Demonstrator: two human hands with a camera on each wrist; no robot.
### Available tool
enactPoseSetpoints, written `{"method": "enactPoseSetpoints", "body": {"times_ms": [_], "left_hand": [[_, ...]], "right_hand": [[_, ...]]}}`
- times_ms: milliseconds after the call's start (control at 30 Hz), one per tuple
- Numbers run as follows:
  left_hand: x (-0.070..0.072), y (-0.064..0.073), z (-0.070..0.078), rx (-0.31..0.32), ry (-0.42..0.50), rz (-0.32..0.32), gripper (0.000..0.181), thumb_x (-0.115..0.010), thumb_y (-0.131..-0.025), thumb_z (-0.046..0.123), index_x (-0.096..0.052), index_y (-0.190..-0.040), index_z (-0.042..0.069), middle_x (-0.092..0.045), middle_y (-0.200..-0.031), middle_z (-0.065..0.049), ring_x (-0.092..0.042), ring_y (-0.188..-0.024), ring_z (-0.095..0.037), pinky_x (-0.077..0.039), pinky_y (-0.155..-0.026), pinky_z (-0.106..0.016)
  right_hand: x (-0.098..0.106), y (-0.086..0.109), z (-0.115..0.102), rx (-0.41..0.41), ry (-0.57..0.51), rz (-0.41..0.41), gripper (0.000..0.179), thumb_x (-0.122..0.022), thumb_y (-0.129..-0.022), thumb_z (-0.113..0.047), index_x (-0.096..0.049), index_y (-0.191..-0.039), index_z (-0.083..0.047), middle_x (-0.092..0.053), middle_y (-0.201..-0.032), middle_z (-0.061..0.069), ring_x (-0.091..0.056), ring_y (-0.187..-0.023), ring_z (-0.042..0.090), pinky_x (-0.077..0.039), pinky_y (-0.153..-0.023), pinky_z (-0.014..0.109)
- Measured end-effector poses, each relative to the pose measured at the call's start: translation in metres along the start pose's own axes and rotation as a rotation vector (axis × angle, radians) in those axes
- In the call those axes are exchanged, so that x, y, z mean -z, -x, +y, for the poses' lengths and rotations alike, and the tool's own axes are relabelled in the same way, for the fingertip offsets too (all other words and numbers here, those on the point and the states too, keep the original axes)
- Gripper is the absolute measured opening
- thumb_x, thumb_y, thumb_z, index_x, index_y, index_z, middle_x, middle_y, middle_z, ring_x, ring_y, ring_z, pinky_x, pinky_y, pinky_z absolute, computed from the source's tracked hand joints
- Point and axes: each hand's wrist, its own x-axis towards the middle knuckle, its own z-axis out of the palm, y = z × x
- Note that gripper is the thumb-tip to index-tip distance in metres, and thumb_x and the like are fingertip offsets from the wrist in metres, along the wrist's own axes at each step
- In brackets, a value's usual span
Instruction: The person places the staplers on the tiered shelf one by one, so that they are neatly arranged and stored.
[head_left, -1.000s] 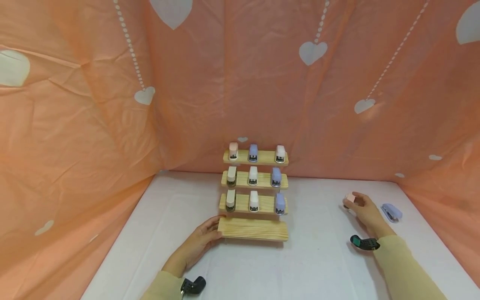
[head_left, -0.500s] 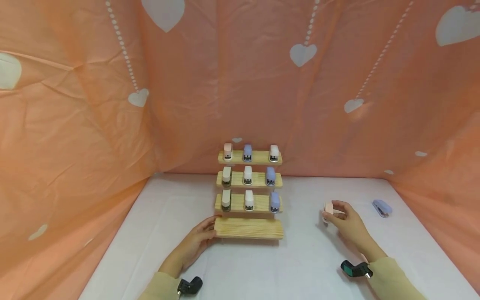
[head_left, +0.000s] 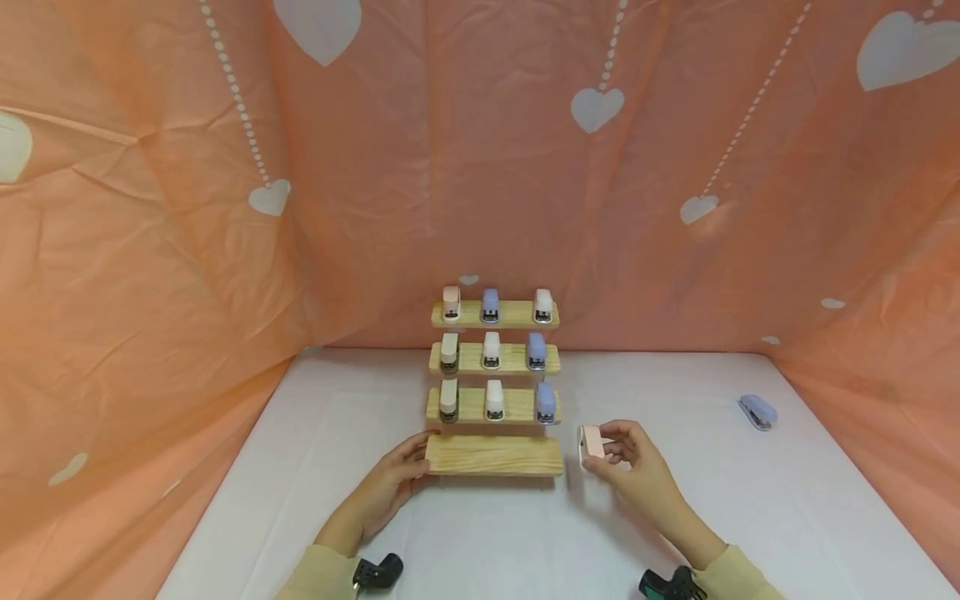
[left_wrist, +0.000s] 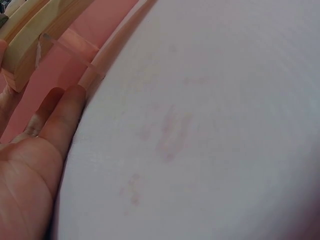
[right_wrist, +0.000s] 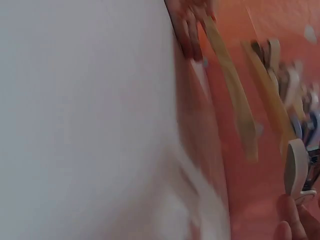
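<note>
My right hand pinches a small pale pink stapler between thumb and fingers, just off the right end of the bottom shelf of a tiered wooden display stand. That stapler also shows near the lower right of the right wrist view. My left hand grips the left end of the bottom shelf, which has nothing on it. In the left wrist view, the left hand's fingers extend below the shelf end. Three upper shelves bear staplers in pink, lavender, white and cream.
A lavender stapler lies at the right of the white table. Behind the stand hangs an orange-pink curtain with white hearts, which also closes in both sides.
My right hand has carried the pink stapler leftward and nearer, from beside the lavender stapler to the stand's right side. My left hand keeps its hold on the shelf. The view has shifted slightly.
</note>
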Motion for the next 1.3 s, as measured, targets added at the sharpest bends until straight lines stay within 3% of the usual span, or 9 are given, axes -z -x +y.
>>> {"method": "enactPoseSetpoints", "body": {"times_ms": [133,433,600,733,1300], "left_hand": [[0.001,0.0,0.0,0.007,0.006,0.004,0.066,-0.058,-0.094,0.015,-0.028,-0.151,0.005,-0.033,-0.149,-0.022,-0.046,-0.126,-0.025,-0.04,-0.106,-0.036],[-0.002,0.0,0.002,-0.006,0.008,-0.009,0.065,-0.056,-0.094,0.011,-0.026,-0.151,0.002,-0.035,-0.146,-0.022,-0.047,-0.125,-0.024,-0.04,-0.106,-0.036],[-0.003,0.0,0.001,0.006,-0.004,0.008,0.065,-0.056,-0.094,0.013,-0.027,-0.151,0.002,-0.034,-0.148,-0.022,-0.047,-0.125,-0.025,-0.039,-0.107,-0.037],[-0.003,0.0,0.001,0.012,-0.009,0.021,0.065,-0.057,-0.094,0.015,-0.028,-0.15,0.003,-0.033,-0.148,-0.022,-0.047,-0.125,-0.025,-0.04,-0.107,-0.038],[0.0,0.001,0.001,-0.004,-0.009,-0.02,0.064,-0.055,-0.095,0.016,-0.027,-0.151,0.003,-0.035,-0.148,-0.021,-0.049,-0.124,-0.021,-0.038,-0.108,-0.036]], "right_hand": [[-0.016,0.003,-0.003,0.044,-0.003,-0.001,0.053,-0.08,-0.079,-0.012,-0.05,-0.122,-0.003,-0.059,-0.114,0.009,-0.058,-0.095,0.014,-0.049,-0.077,0.024],[-0.054,0.007,-0.009,0.144,0.122,0.017,0.047,-0.086,-0.072,-0.027,-0.058,-0.11,-0.02,-0.064,-0.096,-0.01,-0.058,-0.085,0.012,-0.041,-0.073,0.029],[-0.076,0.006,-0.018,0.11,0.024,-0.046,0.046,-0.085,-0.074,-0.026,-0.058,-0.11,-0.016,-0.064,-0.097,-0.004,-0.059,-0.088,0.015,-0.054,-0.08,0.032],[-0.093,0.001,-0.025,0.06,-0.057,-0.098,0.046,-0.084,-0.075,-0.025,-0.058,-0.111,-0.011,-0.062,-0.102,0.003,-0.059,-0.091,0.02,-0.057,-0.08,0.032],[-0.145,-0.025,-0.038,0.107,0.162,-0.068,0.05,-0.079,-0.075,-0.047,-0.059,-0.105,-0.012,-0.062,-0.097,-0.002,-0.059,-0.086,0.015,-0.052,-0.074,0.028]]}}
